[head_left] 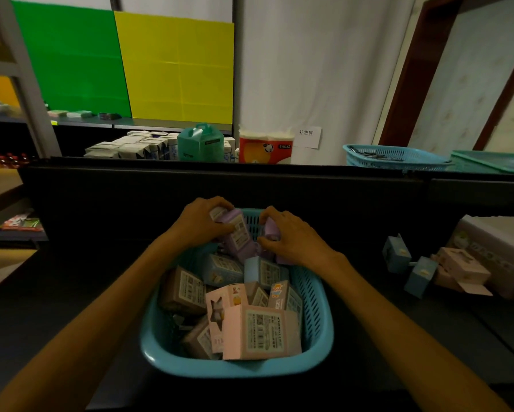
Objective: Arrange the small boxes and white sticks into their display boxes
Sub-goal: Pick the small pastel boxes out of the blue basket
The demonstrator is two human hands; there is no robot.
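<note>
A blue plastic basket [315, 331] sits on the dark counter in front of me, filled with several small boxes in pink, blue, brown and purple. At its far end, my left hand [200, 223] grips a purple box [237, 233] with a label facing me. My right hand [291, 239] curls round a second purple box [270, 228] just beside it. A large pink box [261, 331] lies at the basket's near end. No white sticks show.
To the right on the counter stand two small blue boxes [397, 254], pink boxes [464, 266] and a pale display box [499, 248]. Behind the dark partition are a blue basket [395, 157], a green tray [493, 162], a teal container [200, 142], tissue rolls [264, 148] and cartons.
</note>
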